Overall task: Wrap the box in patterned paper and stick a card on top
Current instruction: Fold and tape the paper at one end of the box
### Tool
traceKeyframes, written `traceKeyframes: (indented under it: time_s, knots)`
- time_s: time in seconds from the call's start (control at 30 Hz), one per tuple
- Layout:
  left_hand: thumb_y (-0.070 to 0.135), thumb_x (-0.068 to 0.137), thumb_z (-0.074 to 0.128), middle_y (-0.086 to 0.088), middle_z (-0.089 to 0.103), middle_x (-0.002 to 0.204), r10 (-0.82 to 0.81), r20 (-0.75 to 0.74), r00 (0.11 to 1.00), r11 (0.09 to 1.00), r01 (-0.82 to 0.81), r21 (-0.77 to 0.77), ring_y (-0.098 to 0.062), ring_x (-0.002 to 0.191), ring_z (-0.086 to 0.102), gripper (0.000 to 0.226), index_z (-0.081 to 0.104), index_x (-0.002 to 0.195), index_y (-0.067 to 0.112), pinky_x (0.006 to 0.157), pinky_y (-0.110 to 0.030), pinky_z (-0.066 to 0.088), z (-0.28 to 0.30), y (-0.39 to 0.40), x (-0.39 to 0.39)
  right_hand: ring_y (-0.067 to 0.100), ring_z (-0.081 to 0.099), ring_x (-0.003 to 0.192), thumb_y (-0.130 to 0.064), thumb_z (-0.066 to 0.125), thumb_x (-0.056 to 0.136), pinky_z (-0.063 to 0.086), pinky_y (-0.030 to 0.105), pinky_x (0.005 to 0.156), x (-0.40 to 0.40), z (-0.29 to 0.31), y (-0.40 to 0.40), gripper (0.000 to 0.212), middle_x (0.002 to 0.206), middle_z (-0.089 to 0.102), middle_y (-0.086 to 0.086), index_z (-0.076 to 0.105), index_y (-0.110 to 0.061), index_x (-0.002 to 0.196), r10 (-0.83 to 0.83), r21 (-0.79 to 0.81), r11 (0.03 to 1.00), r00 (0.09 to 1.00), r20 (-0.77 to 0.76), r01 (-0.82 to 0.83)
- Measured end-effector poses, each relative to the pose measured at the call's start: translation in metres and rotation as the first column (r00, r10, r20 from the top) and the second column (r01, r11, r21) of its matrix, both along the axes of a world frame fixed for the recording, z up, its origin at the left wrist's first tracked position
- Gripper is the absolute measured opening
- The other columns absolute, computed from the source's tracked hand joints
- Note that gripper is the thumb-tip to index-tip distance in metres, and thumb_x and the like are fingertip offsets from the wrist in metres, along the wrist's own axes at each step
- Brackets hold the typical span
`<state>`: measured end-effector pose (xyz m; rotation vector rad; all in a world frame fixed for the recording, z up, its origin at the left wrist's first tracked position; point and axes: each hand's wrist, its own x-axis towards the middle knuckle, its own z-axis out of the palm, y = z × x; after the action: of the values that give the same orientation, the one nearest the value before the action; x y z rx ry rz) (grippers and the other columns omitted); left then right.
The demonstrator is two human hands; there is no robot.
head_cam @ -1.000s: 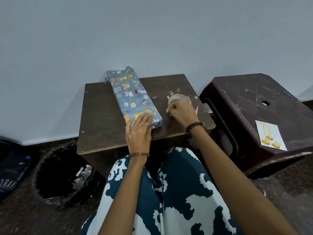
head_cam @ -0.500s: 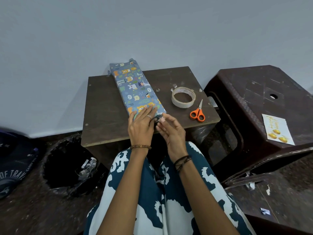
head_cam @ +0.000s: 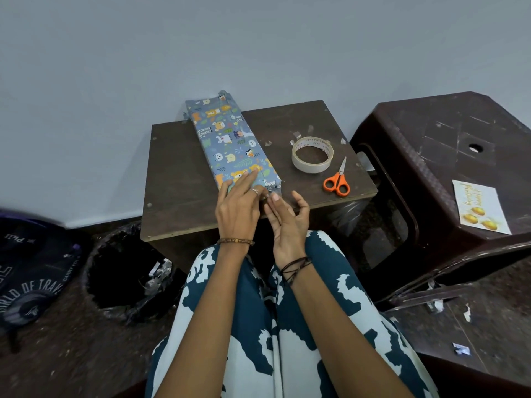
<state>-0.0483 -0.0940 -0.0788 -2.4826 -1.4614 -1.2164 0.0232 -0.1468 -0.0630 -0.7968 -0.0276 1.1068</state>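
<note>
The wrapped box [head_cam: 230, 145] lies diagonally on the small table [head_cam: 178, 179], far end at the wall, near end under the hands. The left hand [head_cam: 238, 208] is laid flat on the near end, fingers straight, pressing the paper down. The right hand [head_cam: 287, 222] is brought just beside it, fingers loosely spread at the near end flap; whether a strip of tape is pinched cannot be told. A second ago the right hand was at the tape roll [head_cam: 312, 154]; the roll is now released, and the scissors [head_cam: 336, 182] are exposed. Judged: near end being sealed. The card [head_cam: 479, 208] is unused on the stool [head_cam: 425, 133], right.
</note>
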Motion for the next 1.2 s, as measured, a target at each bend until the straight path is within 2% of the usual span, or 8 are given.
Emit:
traceKeyframes:
  time_s: [0.13, 0.33, 0.5, 0.7, 0.83, 0.97, 1.07, 1.2]
  knots:
    - [0.010, 0.082, 0.040, -0.008, 0.064, 0.122, -0.036, -0.090, 0.995, 0.999, 0.038, 0.011, -0.023, 0.111, 0.062, 0.034, 0.074, 0.076, 0.011, 0.101, -0.033, 0.032, 0.000, 0.000, -0.003, 0.016, 0.065, 0.087, 0.003, 0.060, 0.087, 0.056, 0.024, 0.080, -0.003, -0.002, 0.002, 0.040, 0.094, 0.064, 0.011, 0.041, -0.013, 0.118, -0.022, 0.001, 1.000, 1.000, 0.006, 0.022]
    - [0.019, 0.082, 0.037, -0.006, 0.058, 0.130, -0.078, -0.004, 0.997, 0.990, 0.077, -0.119, -0.012, 0.120, 0.046, 0.039, 0.073, 0.084, 0.006, 0.105, -0.030, 0.029, 0.004, -0.003, -0.007, 0.013, 0.069, 0.080, 0.006, 0.058, 0.088, 0.054, 0.027, 0.085, -0.001, -0.004, 0.004, 0.033, 0.095, 0.064, 0.014, 0.044, -0.018, 0.105, -0.038, 0.033, 0.999, 0.998, -0.047, 0.039]
    - [0.039, 0.089, 0.042, -0.004, 0.058, 0.130, -0.063, 0.016, 0.998, 0.983, 0.065, -0.171, -0.017, 0.120, 0.051, 0.040, 0.073, 0.087, 0.014, 0.104, -0.028, 0.027, 0.009, -0.007, -0.004, 0.012, 0.068, 0.079, 0.007, 0.056, 0.088, 0.056, 0.023, 0.077, -0.001, -0.006, 0.004, 0.033, 0.095, 0.064, 0.014, 0.044, -0.017, 0.105, -0.026, 0.031, 0.999, 0.999, -0.045, 0.028]
    - [0.033, 0.086, 0.047, -0.004, 0.062, 0.125, -0.004, -0.016, 1.000, 0.990, 0.002, -0.140, -0.016, 0.115, 0.054, 0.034, 0.074, 0.081, 0.013, 0.102, -0.026, 0.028, 0.005, -0.004, -0.003, 0.019, 0.065, 0.089, 0.009, 0.058, 0.087, 0.057, 0.024, 0.078, -0.001, -0.006, 0.004, 0.034, 0.096, 0.065, 0.013, 0.044, -0.015, 0.107, -0.015, 0.009, 1.000, 1.000, -0.023, 0.015]
    - [0.034, 0.086, 0.046, -0.004, 0.060, 0.128, -0.008, -0.046, 0.999, 0.987, 0.001, -0.161, -0.018, 0.118, 0.056, 0.036, 0.074, 0.081, 0.012, 0.104, -0.026, 0.024, 0.006, -0.003, -0.003, 0.013, 0.066, 0.086, 0.005, 0.064, 0.083, 0.056, 0.024, 0.075, 0.005, -0.004, 0.004, 0.035, 0.090, 0.069, 0.006, 0.046, -0.015, 0.105, 0.000, -0.103, 0.994, 0.951, 0.308, 0.033]
    - [0.033, 0.086, 0.047, -0.006, 0.062, 0.125, -0.006, -0.071, 0.997, 0.993, -0.002, -0.121, -0.021, 0.116, 0.058, 0.034, 0.073, 0.079, 0.012, 0.102, -0.028, 0.027, 0.003, -0.001, -0.003, -0.001, 0.065, 0.074, -0.006, 0.072, 0.080, 0.046, 0.009, 0.068, 0.016, -0.002, 0.002, 0.033, 0.081, 0.072, -0.001, 0.051, -0.014, 0.103, 0.045, -0.142, 0.988, 0.745, 0.665, 0.067]
    - [0.032, 0.086, 0.049, -0.006, 0.062, 0.125, -0.012, -0.070, 0.997, 0.993, 0.003, -0.121, -0.021, 0.115, 0.059, 0.032, 0.074, 0.080, 0.013, 0.103, -0.028, 0.027, 0.002, 0.000, -0.004, 0.002, 0.065, 0.073, -0.015, 0.074, 0.079, 0.045, 0.010, 0.071, 0.019, -0.004, 0.005, 0.028, 0.075, 0.072, -0.007, 0.056, -0.018, 0.100, 0.095, -0.206, 0.976, 0.694, 0.713, 0.078]
    - [0.029, 0.084, 0.049, -0.008, 0.063, 0.122, -0.033, -0.061, 0.998, 0.994, 0.026, -0.104, -0.023, 0.112, 0.061, 0.030, 0.073, 0.078, 0.013, 0.101, -0.028, 0.029, 0.003, 0.000, -0.005, 0.014, 0.068, 0.079, -0.015, 0.071, 0.081, 0.056, 0.030, 0.077, 0.023, -0.009, 0.012, 0.019, 0.073, 0.070, -0.007, 0.065, -0.022, 0.098, 0.153, -0.298, 0.951, 0.708, 0.689, 0.084]
